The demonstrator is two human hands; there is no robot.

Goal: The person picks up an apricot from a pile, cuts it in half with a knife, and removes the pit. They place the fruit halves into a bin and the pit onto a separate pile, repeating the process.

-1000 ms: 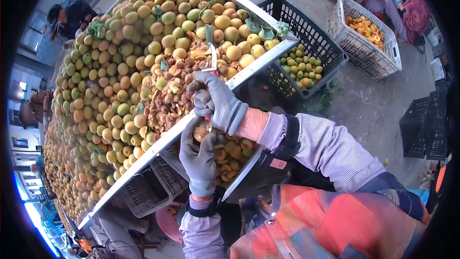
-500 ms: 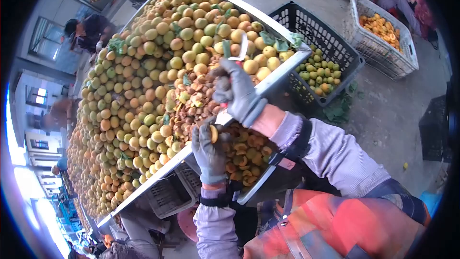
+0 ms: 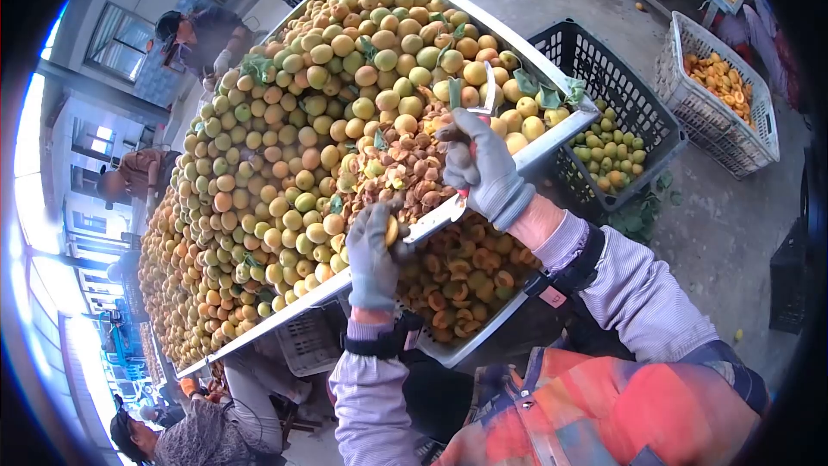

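My left hand, in a grey glove, is closed round a piece of orange fruit near the table's front edge. My right hand, also gloved, grips a knife with a red handle and a curved blade that points up and away. Between and beyond my hands lies a heap of brown pits and scraps. Whole yellow-green and orange fruits cover the white-edged table. Below the edge, a tray holds halved fruit.
A black crate with green fruit stands at the right, beside a white crate of orange halves. Co-workers are at the table's far left side, and another person sits at the lower left.
The whole view has shifted, so the table and crates appear further right. My right hand and the knife are further from my left hand, which still holds its fruit piece.
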